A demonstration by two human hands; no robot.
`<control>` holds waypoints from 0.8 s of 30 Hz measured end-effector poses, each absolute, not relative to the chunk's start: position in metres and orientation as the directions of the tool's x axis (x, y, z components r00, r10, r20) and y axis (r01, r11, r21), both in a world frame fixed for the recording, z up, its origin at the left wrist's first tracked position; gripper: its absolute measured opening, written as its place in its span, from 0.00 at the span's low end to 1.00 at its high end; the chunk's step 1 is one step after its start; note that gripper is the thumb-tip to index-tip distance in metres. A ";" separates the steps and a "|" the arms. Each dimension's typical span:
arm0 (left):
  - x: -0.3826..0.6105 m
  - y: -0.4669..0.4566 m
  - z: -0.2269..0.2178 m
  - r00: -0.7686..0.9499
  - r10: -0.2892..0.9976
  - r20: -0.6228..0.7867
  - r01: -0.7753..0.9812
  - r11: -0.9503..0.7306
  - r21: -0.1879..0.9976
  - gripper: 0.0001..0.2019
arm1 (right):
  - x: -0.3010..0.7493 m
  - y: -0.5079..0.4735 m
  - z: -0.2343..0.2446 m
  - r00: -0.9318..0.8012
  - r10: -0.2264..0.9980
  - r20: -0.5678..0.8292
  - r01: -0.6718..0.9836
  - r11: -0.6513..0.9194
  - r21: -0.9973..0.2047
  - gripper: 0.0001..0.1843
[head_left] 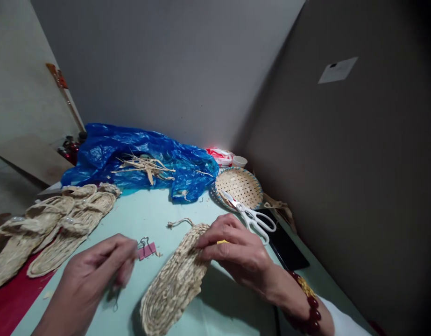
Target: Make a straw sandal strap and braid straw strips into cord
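Note:
My right hand [232, 249] grips a woven straw shoe sole [176, 280] by its upper right edge, thumb and fingers pinched on the braid. The sole slants above the table, and a twisted straw cord [180, 222] shows beyond its top end. A bit of something yellow [222, 241] peeks out beneath the right fingers. My left hand [105, 266] is closed and slightly blurred, left of the sole. Out of its underside pokes a thin metal piece with a small loop [116, 303]; the rest is hidden. A pink binder clip [147, 252] lies right beside the left fingertips.
Finished straw slippers [71, 224] sit at the left on red cloth [22, 303]. Blue plastic sheeting [138, 140] with loose straw strips [145, 167] lies at the back. White-handled scissors [252, 217] rest against a woven basket [239, 186], near a black flat device [288, 247]. Walls bound the back and right.

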State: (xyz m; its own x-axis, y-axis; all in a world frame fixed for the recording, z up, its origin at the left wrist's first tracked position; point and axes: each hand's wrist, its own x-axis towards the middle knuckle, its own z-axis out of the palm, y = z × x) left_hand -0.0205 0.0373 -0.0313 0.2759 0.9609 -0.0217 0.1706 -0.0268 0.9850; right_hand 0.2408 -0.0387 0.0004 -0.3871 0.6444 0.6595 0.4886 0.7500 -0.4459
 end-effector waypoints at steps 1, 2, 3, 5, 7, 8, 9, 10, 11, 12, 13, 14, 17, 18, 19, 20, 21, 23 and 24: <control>-0.019 0.037 -0.030 0.321 0.946 -0.053 0.142 0.007 0.990 0.14 | 0.240 -0.039 -0.002 -0.366 0.621 0.693 0.480 0.764 -0.431 0.12; -0.016 0.036 -0.029 0.367 0.925 -0.096 0.097 0.065 0.993 0.17 | 0.239 -0.038 -0.005 -0.350 0.600 0.719 0.473 0.776 -0.418 0.11; -0.014 0.035 -0.029 0.409 0.901 -0.144 0.043 0.139 0.989 0.21 | 0.238 -0.037 -0.006 -0.336 0.581 0.741 0.466 0.786 -0.406 0.11; -0.009 0.028 -0.029 0.480 0.842 -0.248 -0.098 0.332 0.938 0.23 | 0.234 -0.034 -0.008 -0.316 0.562 0.765 0.459 0.796 -0.395 0.10; -0.006 0.018 -0.028 0.577 0.745 -0.335 -0.193 0.523 0.830 0.20 | 0.228 -0.030 -0.008 -0.319 0.552 0.770 0.450 0.804 -0.389 0.09; -0.005 0.013 -0.028 0.624 0.695 -0.357 -0.206 0.588 0.782 0.19 | 0.225 -0.028 -0.008 -0.329 0.550 0.768 0.443 0.808 -0.389 0.10; -0.004 0.008 -0.026 0.664 0.652 -0.366 -0.198 0.625 0.755 0.17 | 0.222 -0.025 -0.007 -0.341 0.548 0.764 0.433 0.812 -0.390 0.10; -0.003 0.004 -0.024 0.691 0.622 -0.369 -0.182 0.644 0.743 0.15 | 0.219 -0.023 -0.006 -0.355 0.547 0.758 0.423 0.817 -0.392 0.11; -0.003 0.001 -0.021 0.707 0.600 -0.374 -0.165 0.655 0.737 0.14 | 0.216 -0.021 -0.005 -0.364 0.553 0.749 0.416 0.816 -0.401 0.13; -0.002 -0.001 -0.018 0.712 0.592 -0.378 -0.157 0.658 0.736 0.13 | 0.213 -0.020 -0.004 -0.355 0.576 0.736 0.418 0.802 -0.426 0.15; -0.002 -0.002 -0.016 0.708 0.593 -0.383 -0.155 0.660 0.735 0.13 | 0.211 -0.020 -0.003 -0.325 0.613 0.720 0.430 0.774 -0.465 0.18; -0.002 -0.002 -0.013 0.694 0.605 -0.389 -0.162 0.658 0.735 0.13 | 0.210 -0.021 -0.002 -0.273 0.663 0.697 0.439 0.730 -0.523 0.20; -0.003 0.000 -0.009 0.624 0.661 -0.417 -0.206 0.654 0.728 0.15 | 0.204 -0.027 -0.001 -0.116 0.852 0.510 0.279 0.521 -0.807 0.23; -0.003 0.000 -0.008 0.604 0.675 -0.424 -0.225 0.654 0.722 0.16 | 0.202 -0.029 -0.002 -0.113 0.905 0.411 0.158 0.425 -0.891 0.23; -0.003 0.000 -0.008 0.584 0.688 -0.431 -0.242 0.655 0.716 0.17 | 0.199 -0.032 -0.002 -0.143 0.941 0.306 0.040 0.315 -0.948 0.24; -0.003 0.000 -0.009 0.571 0.695 -0.437 -0.252 0.655 0.713 0.18 | 0.196 -0.034 -0.002 -0.188 0.959 0.214 -0.053 0.207 -0.977 0.25; -0.003 0.000 -0.010 0.562 0.703 -0.436 -0.258 0.650 0.715 0.18 | 0.193 -0.035 -0.003 -0.226 0.963 0.144 -0.111 0.121 -0.986 0.24; -0.004 -0.001 -0.013 0.544 0.721 -0.430 -0.249 0.627 0.738 0.18 | 0.187 -0.037 -0.005 -0.256 0.964 0.063 -0.164 0.021 -0.986 0.22; -0.004 -0.001 -0.015 0.540 0.732 -0.416 -0.231 0.604 0.763 0.18 | 0.185 -0.037 -0.006 -0.261 0.964 0.041 -0.188 -0.009 -0.982 0.21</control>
